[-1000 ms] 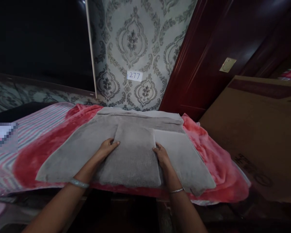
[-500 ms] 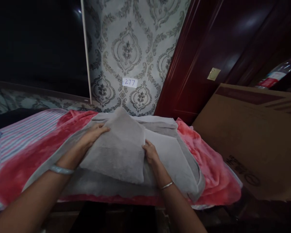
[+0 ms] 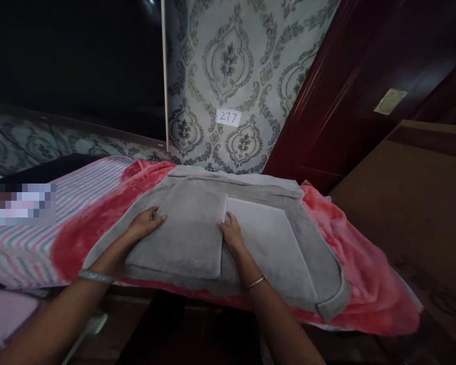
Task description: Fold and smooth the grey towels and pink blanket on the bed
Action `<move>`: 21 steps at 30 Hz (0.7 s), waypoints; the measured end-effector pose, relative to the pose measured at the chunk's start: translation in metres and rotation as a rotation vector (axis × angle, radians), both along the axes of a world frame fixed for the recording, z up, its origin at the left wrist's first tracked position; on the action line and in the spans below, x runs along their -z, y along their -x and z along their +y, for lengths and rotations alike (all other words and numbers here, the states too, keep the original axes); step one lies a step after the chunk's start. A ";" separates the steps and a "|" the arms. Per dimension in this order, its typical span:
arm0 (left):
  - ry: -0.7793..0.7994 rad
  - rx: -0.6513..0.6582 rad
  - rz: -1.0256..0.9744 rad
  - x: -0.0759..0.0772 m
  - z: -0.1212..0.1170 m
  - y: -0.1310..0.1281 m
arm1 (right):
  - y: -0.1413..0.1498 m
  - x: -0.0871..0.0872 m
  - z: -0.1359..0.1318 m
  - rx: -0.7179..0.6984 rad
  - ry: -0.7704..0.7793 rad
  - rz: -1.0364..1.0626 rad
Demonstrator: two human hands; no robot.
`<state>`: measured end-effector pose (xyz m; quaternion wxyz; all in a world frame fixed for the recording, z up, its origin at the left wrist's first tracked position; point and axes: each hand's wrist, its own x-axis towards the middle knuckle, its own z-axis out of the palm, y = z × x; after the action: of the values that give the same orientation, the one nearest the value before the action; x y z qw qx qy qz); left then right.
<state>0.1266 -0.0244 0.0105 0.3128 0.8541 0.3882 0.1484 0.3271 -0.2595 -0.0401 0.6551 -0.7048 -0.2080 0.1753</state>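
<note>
A grey plush cloth (image 3: 197,233) lies spread out, with its left part folded inward as a flat panel. My left hand (image 3: 146,223) is at the left fold of that panel, thumb on top and fingers curled at the edge. My right hand (image 3: 231,233) pinches the panel's straight inner edge near the middle. To the right of it lies a second folded flap (image 3: 271,243), showing a paler side. The cloth's lower right corner sticks out as a rounded end. Under the cloth is a red plush blanket (image 3: 83,235).
A striped cloth (image 3: 34,238) covers the surface on the left. A large dark screen (image 3: 72,66) stands behind it. A cardboard box (image 3: 410,218) is at the right, beside a dark red door (image 3: 349,91). A paper label (image 3: 228,117) reading 277 is on the patterned wall.
The folded panel, raised to a peak at its far end before, now lies flat. My left hand has moved slightly lower along its edge. The camera view has shifted to the left.
</note>
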 end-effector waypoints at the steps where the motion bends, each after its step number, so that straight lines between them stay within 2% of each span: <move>1: -0.018 0.000 0.022 0.001 -0.003 -0.001 | 0.001 -0.002 -0.001 0.004 0.009 -0.016; 5: -0.057 -0.021 0.048 0.003 -0.012 -0.001 | 0.003 -0.009 -0.001 0.039 0.081 -0.179; 8: -0.068 -0.008 0.050 0.002 -0.014 -0.001 | 0.002 -0.011 0.000 0.066 0.199 -0.299; 12: -0.110 0.014 0.125 -0.008 -0.019 0.002 | -0.003 -0.016 -0.005 0.026 0.396 -0.366; 14: -0.235 0.036 0.164 -0.015 -0.029 0.006 | -0.005 -0.023 -0.010 0.013 0.438 -0.421; 16: -0.399 0.104 0.165 -0.021 -0.047 0.009 | -0.005 -0.035 -0.009 -0.015 0.483 -0.560; 18: -0.493 0.236 0.135 -0.019 -0.073 0.011 | -0.003 -0.047 -0.001 -0.088 0.534 -0.743; 21: -0.464 0.473 0.121 -0.004 -0.115 0.009 | 0.001 -0.056 0.022 -0.224 0.594 -0.934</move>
<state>0.1178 -0.1390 0.0143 0.1122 0.9761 0.1532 0.1052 0.3263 -0.2377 0.0163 0.2447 -0.8354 -0.4909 -0.0357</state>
